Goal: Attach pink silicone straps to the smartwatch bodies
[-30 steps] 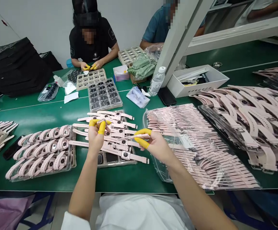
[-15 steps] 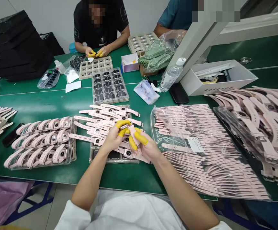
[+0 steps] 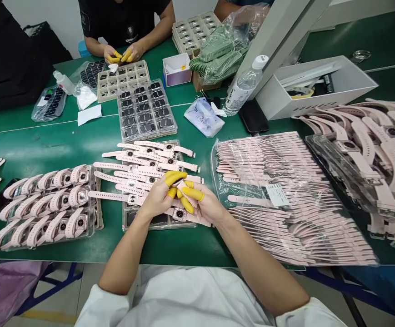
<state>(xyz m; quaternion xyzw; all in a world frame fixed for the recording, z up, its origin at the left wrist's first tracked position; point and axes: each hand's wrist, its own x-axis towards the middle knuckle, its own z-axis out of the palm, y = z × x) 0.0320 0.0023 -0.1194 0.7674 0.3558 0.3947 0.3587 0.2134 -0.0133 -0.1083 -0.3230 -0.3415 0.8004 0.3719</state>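
My left hand [image 3: 157, 199] and my right hand [image 3: 208, 203], both in yellow finger cots, meet above a clear tray [image 3: 126, 221]. The left fingers are closed around a smartwatch, mostly hidden, with only a dark edge showing. My right fingers pinch a pale pink watch strap [image 3: 182, 185] against it; whether the two are joined I cannot tell. Under and beyond my hands, several smartwatches with pink straps [image 3: 110, 196] lie across the tray, backs up. One watch [image 3: 179, 214] lies just below my fingers.
Left stands a tray of looped pink watches [image 3: 56, 200]. To the right lie a bag of pink straps [image 3: 286, 195] and more strapped watches [image 3: 371, 150]. Ahead are a tray of dark watches [image 3: 146, 111], a bottle [image 3: 247, 86], a white box [image 3: 320, 100] and a co-worker's hands [image 3: 122, 53].
The view has shifted slightly, so the table's things sit elsewhere in the picture. My hands stay together over the tray; the strap has tilted and lies closer against the left fingers.
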